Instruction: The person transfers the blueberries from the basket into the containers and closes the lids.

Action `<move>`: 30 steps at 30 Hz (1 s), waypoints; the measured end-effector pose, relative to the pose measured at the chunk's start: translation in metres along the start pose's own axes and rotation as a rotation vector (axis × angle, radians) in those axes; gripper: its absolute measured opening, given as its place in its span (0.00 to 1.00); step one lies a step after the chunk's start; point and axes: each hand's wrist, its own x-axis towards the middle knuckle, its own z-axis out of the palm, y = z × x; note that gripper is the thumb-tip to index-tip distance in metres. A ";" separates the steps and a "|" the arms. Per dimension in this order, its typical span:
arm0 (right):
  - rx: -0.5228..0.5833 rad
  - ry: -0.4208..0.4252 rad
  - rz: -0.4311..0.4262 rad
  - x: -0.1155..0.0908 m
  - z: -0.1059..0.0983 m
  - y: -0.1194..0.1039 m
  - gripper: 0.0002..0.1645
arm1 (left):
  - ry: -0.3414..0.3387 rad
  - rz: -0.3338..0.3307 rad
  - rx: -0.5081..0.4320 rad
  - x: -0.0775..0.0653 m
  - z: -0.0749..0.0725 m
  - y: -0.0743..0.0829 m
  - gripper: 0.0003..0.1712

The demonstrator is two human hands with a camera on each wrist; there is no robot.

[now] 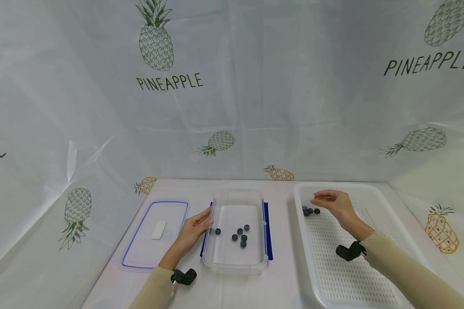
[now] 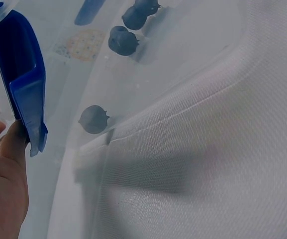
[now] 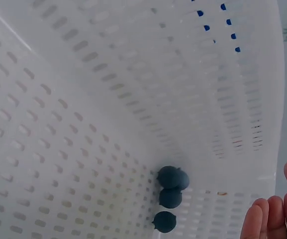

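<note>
A clear plastic storage box (image 1: 236,262) with blue side latches stands mid-table, with several blueberries (image 1: 243,244) on its floor. My left hand (image 1: 193,229) grips the box's left wall beside the blue latch (image 2: 26,74); in the left wrist view a fingertip touches the latch's lower end. On the right is a white perforated basket (image 1: 348,257), where several more blueberries (image 3: 165,222) are gathered in the far left corner. Above them hovers my right hand (image 1: 338,206), fingers extended and thumb apart, and no berry shows between them.
A clear lid (image 1: 139,253) with a blue seal lies left of the box, a white label (image 1: 159,229) on it. The basket's raised left wall (image 1: 303,249) stands between its berries and the box. A pineapple-print sheet (image 1: 255,107) hangs behind the table.
</note>
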 end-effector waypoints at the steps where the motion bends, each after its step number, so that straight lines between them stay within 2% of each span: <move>1: -0.009 0.005 0.002 0.000 -0.001 0.003 0.34 | 0.004 -0.002 0.000 0.000 0.000 0.000 0.31; 7: -0.049 0.026 0.028 0.003 -0.003 0.020 0.34 | 0.002 0.003 0.000 0.000 0.000 -0.001 0.31; 13: -0.090 0.049 0.025 0.006 -0.001 0.035 0.28 | -0.008 0.017 -0.012 0.000 0.000 0.001 0.31; 23: -0.124 0.067 0.043 0.009 0.003 0.055 0.26 | -0.046 -0.008 -0.042 -0.008 0.006 0.024 0.32; 30: -0.135 0.041 0.043 0.011 0.006 0.065 0.26 | -0.055 0.020 -0.039 -0.009 0.006 0.025 0.31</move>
